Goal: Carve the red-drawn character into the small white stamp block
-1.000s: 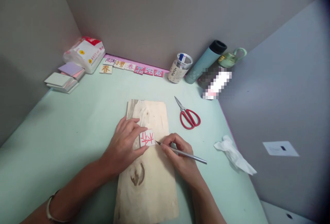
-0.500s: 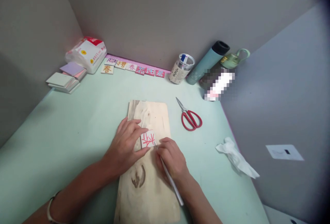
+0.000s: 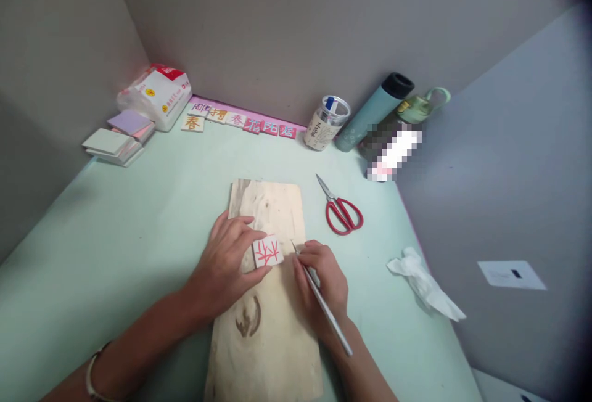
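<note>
Wooden board (image 3: pixel 280 340) is laid lengthwise on the pale green table (image 3: pixel 152 205), running out at the bottom edge of view. White square tile (image 3: pixel 267 251), marked with red strokes, is set on its upper half, left of centre, face up. Tile is pinned by the left hand (image 3: pixel 226 260): top edge held by a forefinger, bottom edge by the thumb, other fingers spread over the board's left side. Bracelet (image 3: pixel 91 377) is worn on that wrist.

Silver knife (image 3: pixel 326 309) is gripped pen-style in the right hand (image 3: pixel 324 285), fingers curled round the shaft near the blade. Blade tip is pointed up-left, just right of the tile and apart from it; contact with the board cannot be told.

Red-handled scissors (image 3: pixel 332 197) are placed right of the board, crumpled tissue (image 3: pixel 423 282) further right. Along the back: lettered tiles (image 3: pixel 252 124) are lined up beside the tissue pack (image 3: pixel 161 97), stacked blocks (image 3: pixel 113 143) are piled at left, labelled can (image 3: pixel 319 132), teal bottle (image 3: pixel 372 112) and green-lidded bottle (image 3: pixel 411 107) are grouped at right. Latter is partly pixelated.
</note>
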`<action>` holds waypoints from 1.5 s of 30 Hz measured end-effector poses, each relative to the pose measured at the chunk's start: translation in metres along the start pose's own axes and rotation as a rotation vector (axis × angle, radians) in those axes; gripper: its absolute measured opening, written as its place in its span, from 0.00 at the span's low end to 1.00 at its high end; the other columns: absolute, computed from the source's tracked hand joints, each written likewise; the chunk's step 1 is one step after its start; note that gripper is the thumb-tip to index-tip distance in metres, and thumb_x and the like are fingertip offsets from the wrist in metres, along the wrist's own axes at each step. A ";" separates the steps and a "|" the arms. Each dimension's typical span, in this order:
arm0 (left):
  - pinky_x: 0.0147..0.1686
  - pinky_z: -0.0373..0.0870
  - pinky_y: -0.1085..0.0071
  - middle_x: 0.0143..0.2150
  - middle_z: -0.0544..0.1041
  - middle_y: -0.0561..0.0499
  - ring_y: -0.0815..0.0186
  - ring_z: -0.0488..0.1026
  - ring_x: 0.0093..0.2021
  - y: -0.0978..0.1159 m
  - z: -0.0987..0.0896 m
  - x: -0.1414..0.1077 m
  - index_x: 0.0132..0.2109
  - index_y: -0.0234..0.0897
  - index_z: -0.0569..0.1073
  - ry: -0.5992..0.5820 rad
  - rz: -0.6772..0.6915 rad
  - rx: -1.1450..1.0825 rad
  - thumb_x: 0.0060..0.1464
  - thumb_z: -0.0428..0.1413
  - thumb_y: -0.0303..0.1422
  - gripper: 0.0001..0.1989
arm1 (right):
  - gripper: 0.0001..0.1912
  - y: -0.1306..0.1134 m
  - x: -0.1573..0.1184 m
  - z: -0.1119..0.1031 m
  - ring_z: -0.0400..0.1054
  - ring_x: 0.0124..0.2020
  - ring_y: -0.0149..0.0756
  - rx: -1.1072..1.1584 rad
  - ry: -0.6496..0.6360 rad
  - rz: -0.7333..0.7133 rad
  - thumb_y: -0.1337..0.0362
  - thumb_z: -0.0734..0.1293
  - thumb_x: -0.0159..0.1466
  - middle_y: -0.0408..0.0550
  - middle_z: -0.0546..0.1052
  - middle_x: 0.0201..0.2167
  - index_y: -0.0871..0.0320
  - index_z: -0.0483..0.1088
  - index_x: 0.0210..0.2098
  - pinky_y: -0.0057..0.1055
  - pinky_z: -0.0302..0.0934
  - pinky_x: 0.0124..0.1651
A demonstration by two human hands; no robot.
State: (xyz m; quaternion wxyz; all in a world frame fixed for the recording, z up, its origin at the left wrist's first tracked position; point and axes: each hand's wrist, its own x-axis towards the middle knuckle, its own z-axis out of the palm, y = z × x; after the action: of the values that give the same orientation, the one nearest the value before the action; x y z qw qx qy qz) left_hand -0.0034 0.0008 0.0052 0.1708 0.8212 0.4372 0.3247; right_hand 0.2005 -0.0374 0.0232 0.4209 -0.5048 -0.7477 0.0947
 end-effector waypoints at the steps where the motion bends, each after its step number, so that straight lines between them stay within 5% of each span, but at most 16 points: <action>1: 0.65 0.51 0.40 0.44 0.72 0.45 0.49 0.68 0.58 0.000 0.000 0.000 0.51 0.36 0.69 -0.005 -0.003 0.000 0.55 0.61 0.31 0.17 | 0.09 -0.001 0.001 -0.001 0.71 0.39 0.39 0.059 -0.001 0.075 0.74 0.63 0.67 0.46 0.73 0.34 0.52 0.66 0.40 0.40 0.68 0.44; 4: 0.66 0.50 0.39 0.45 0.72 0.45 0.49 0.66 0.60 0.002 -0.001 -0.001 0.52 0.37 0.68 -0.032 -0.003 0.001 0.56 0.60 0.30 0.17 | 0.06 -0.005 0.004 -0.005 0.69 0.34 0.36 0.157 -0.008 0.258 0.70 0.63 0.68 0.44 0.72 0.32 0.53 0.66 0.37 0.33 0.65 0.37; 8: 0.67 0.46 0.40 0.49 0.72 0.44 0.49 0.62 0.64 0.006 -0.005 0.001 0.55 0.37 0.67 -0.029 0.007 -0.004 0.59 0.58 0.30 0.17 | 0.05 -0.007 0.006 -0.007 0.66 0.32 0.34 0.189 -0.042 0.333 0.68 0.63 0.69 0.43 0.71 0.31 0.53 0.66 0.35 0.31 0.62 0.35; 16: 0.67 0.46 0.41 0.48 0.72 0.47 0.52 0.61 0.65 0.004 -0.010 0.004 0.50 0.41 0.71 -0.013 0.013 -0.073 0.62 0.55 0.27 0.11 | 0.05 -0.014 0.007 -0.008 0.66 0.35 0.37 0.255 -0.199 0.196 0.71 0.63 0.68 0.48 0.72 0.33 0.55 0.67 0.37 0.34 0.62 0.36; 27: 0.67 0.46 0.42 0.47 0.74 0.48 0.54 0.61 0.65 0.005 -0.012 0.005 0.43 0.42 0.75 -0.024 0.043 -0.156 0.65 0.52 0.25 0.09 | 0.06 -0.014 0.004 -0.007 0.67 0.37 0.38 0.356 -0.226 0.163 0.72 0.64 0.66 0.48 0.73 0.35 0.54 0.67 0.38 0.35 0.62 0.39; 36: 0.66 0.48 0.42 0.46 0.74 0.48 0.55 0.62 0.65 0.005 -0.013 0.006 0.42 0.40 0.71 -0.006 0.003 -0.156 0.65 0.49 0.25 0.08 | 0.06 -0.009 0.003 -0.016 0.65 0.35 0.35 0.577 -0.204 0.443 0.68 0.66 0.67 0.42 0.70 0.31 0.54 0.66 0.32 0.31 0.58 0.37; 41: 0.65 0.50 0.39 0.45 0.74 0.48 0.54 0.66 0.61 -0.005 -0.014 0.007 0.39 0.39 0.68 0.137 -0.056 -0.080 0.64 0.51 0.25 0.05 | 0.07 -0.004 0.007 -0.020 0.60 0.29 0.31 0.477 -0.193 0.552 0.65 0.66 0.67 0.40 0.68 0.28 0.55 0.66 0.31 0.29 0.55 0.32; 45: 0.66 0.49 0.41 0.45 0.74 0.47 0.53 0.66 0.61 -0.004 -0.013 0.006 0.42 0.38 0.68 0.128 -0.035 -0.030 0.63 0.53 0.25 0.03 | 0.08 -0.005 0.008 -0.018 0.57 0.26 0.29 0.403 -0.233 0.561 0.66 0.65 0.66 0.38 0.66 0.25 0.56 0.66 0.30 0.27 0.52 0.28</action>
State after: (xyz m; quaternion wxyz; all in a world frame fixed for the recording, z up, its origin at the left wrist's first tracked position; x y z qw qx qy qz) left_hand -0.0121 0.0081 0.0142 0.1603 0.7883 0.4565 0.3802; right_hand 0.2092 -0.0380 0.0411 0.3815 -0.5831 -0.5894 0.4087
